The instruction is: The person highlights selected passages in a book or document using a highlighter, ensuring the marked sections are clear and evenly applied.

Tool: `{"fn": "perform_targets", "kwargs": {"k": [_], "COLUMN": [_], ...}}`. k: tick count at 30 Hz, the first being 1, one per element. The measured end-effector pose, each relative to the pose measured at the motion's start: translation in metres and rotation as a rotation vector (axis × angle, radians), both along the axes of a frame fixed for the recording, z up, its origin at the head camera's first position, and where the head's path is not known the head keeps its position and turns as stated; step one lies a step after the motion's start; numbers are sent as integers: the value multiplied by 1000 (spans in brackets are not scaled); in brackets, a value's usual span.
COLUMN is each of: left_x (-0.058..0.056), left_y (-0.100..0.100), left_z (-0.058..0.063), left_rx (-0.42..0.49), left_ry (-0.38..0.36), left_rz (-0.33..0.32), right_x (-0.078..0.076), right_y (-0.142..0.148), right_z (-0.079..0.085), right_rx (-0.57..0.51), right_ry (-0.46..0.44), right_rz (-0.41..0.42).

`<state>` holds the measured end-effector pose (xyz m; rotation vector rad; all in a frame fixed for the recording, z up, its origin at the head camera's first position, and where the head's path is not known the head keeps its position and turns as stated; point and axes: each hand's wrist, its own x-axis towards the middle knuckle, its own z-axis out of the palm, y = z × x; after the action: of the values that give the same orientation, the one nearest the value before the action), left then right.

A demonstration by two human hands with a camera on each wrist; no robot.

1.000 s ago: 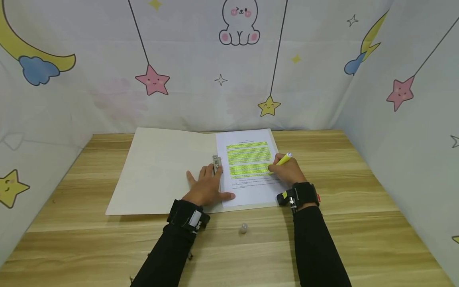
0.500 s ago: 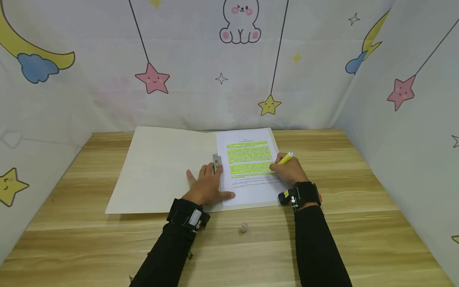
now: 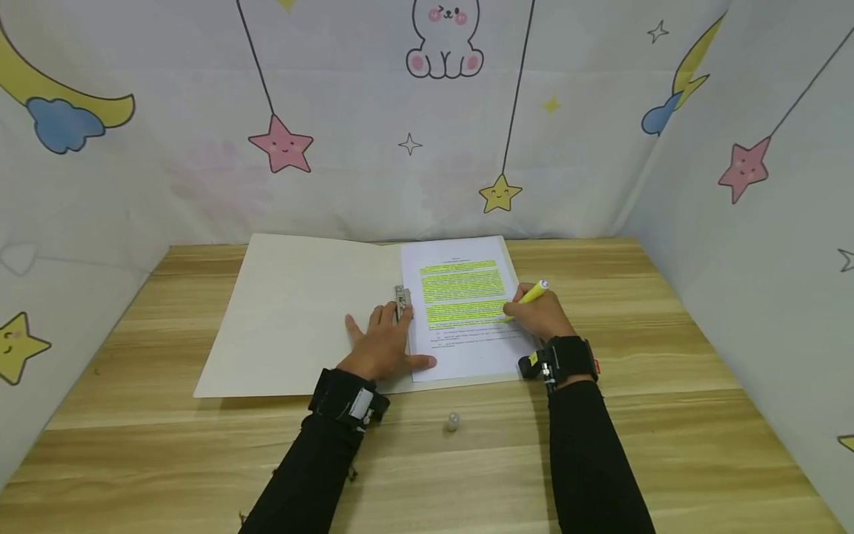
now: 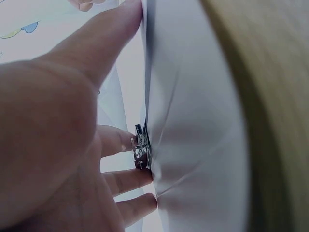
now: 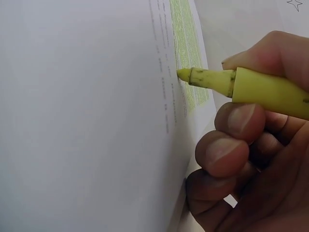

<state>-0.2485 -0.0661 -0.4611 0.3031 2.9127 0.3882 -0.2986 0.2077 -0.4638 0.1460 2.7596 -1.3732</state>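
Observation:
My right hand pinches an uncapped yellow highlighter between thumb and fingers. In the right wrist view the highlighter points its chisel tip at the lower edge of the yellow-marked lines on a printed sheet. Several lines of print below stay plain white. My left hand lies spread with straight fingers, its thumb on the sheet's left margin and its other fingers on the open cream folder. Beside those fingers sits the folder's metal clip, seen again as a clip in the left wrist view.
A small pale, translucent piece lies on the wooden table in front of the folder, between the forearms. White cloth walls with printed stars enclose the back and sides. Both wrists wear black camera straps.
My right hand and the highlighter have shifted slightly to the right along the line. The left hand stays in place; the head view has tilted a little.

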Motion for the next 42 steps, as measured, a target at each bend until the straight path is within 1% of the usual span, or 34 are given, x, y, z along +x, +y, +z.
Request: {"fn": "perform_targets", "kwargs": {"k": [5,11,19,24,29,42], "left_x": [0,-1,-1,-1,-1,-1], "left_y": [-1,0,0,0,0,-1], "left_z": [1,0,-1,-1,-1,-1], "left_rx": [-2,-9,-1,5,11,2], "left_ry": [6,-14,-22,-20,-31,-21], "left_rz": [-2,-4,4,4,7,9], "right_x": [-1,0,-1,-2,-3,-1], "right_y": [0,3,4,6,7,8], "right_z": [0,-1,-3,-3,-2,0], "right_rx": [5,20,61,63,70,20], "right_ry": [14,21,16,24,9,4], "right_rz": [10,3,6,3,-3,-4]}}
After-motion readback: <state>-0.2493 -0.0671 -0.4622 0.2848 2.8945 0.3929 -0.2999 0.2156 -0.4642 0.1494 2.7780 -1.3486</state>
